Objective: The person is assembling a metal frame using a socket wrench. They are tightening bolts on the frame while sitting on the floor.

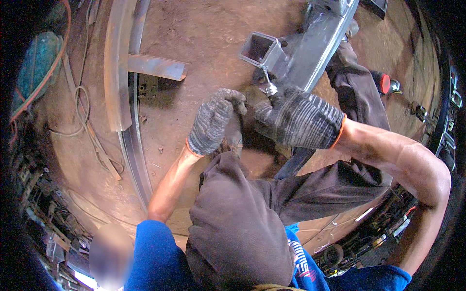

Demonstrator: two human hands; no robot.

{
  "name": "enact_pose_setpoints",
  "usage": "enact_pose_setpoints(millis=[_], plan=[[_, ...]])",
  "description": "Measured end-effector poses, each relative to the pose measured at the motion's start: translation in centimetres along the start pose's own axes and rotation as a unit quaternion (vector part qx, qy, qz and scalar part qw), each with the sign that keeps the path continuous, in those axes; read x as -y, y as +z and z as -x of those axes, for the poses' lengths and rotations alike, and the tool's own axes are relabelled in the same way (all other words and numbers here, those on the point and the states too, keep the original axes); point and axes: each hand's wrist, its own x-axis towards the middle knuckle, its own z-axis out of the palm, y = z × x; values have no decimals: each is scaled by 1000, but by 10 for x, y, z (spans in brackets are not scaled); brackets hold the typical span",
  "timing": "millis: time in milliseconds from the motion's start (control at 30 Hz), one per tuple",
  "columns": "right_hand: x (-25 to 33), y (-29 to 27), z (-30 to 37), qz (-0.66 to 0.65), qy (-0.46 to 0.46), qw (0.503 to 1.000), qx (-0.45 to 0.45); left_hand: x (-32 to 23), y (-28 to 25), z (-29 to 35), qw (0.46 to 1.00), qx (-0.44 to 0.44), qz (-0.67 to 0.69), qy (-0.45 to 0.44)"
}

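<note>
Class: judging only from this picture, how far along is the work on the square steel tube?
Done: the tube already sits joined to a larger beam. In hand: the right hand holds a small metal fitting beneath the tube; the left hand is alongside. Left: cannot tell.

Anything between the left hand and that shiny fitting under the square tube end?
Nothing visible. The right hand already pinches the shiny metal fitting just below the open square steel tube. The left hand sits beside it, a small gap away, with only bare dirt floor showing between.
</note>
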Motion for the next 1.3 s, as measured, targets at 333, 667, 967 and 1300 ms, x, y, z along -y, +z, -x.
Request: enact_pose_setpoints(millis=[333, 667, 967, 1300], plan=[[-3, 27, 18, 197, -14, 961, -191, -5, 14, -4, 971, 115, -183, 106], [43, 153, -5, -197, 337, 754, -529, -9, 21, -18, 944, 112, -191, 245], [33, 92, 6, -44, 231, 870, -434, -7, 15, -12, 947, 100, -239, 189], [59, 140, -25, -237, 347, 702, -575, -37, 27, -16, 930, 104, -287, 206]])
